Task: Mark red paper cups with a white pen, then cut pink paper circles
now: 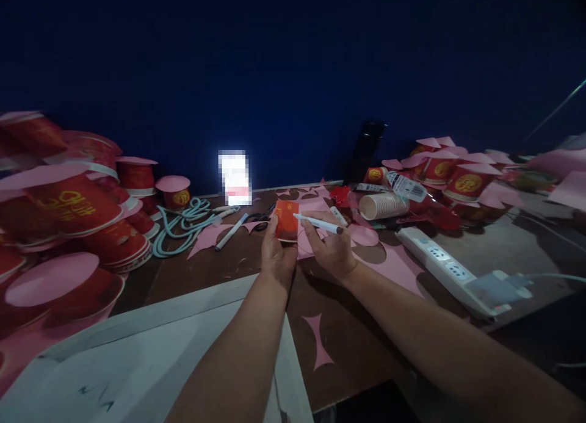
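My left hand is closed around a red paper cup, held just above the table near the middle. A white marker with a dark end sits in the closed fingers of my right hand. The marker's tip points left and meets, or nearly meets, the cup's right side; I cannot tell whether it touches. Behind and under the hands lie cut pink paper sheets with round holes. Another marker rests on the table left of my left hand, next to dark-handled scissors.
Red cups topped with pink discs are heaped at the left, with more cups at the right. A coiled cable, lit phone, stacked paper cups, power strip and whiteboard surround the hands.
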Tool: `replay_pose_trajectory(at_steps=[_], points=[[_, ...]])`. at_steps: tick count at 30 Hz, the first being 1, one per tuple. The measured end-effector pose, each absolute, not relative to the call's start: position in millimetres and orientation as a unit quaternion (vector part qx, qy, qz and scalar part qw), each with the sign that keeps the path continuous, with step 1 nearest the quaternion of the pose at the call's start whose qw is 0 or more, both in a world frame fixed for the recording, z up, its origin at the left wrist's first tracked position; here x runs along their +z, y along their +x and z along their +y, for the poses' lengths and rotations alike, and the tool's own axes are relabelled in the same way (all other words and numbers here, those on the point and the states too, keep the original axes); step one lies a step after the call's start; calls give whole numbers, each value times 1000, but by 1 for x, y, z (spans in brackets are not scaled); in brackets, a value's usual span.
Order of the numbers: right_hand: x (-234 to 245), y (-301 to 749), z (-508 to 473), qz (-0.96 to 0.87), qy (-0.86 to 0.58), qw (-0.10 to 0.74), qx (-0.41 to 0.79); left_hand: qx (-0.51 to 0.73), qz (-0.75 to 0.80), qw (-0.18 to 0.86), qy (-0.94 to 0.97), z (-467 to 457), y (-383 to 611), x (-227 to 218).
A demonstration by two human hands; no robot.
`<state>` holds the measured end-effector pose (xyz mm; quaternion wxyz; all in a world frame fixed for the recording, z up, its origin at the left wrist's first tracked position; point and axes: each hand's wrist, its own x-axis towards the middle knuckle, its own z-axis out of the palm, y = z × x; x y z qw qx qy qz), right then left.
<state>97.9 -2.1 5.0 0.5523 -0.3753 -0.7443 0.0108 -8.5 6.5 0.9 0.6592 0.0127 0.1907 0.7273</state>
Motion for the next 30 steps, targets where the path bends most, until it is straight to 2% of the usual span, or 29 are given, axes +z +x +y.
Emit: replay_pose_trajectory(at_steps=[30], points=[[4,95,-3,-747,-375,549,13,727,205,655,-13,5,-9,7]])
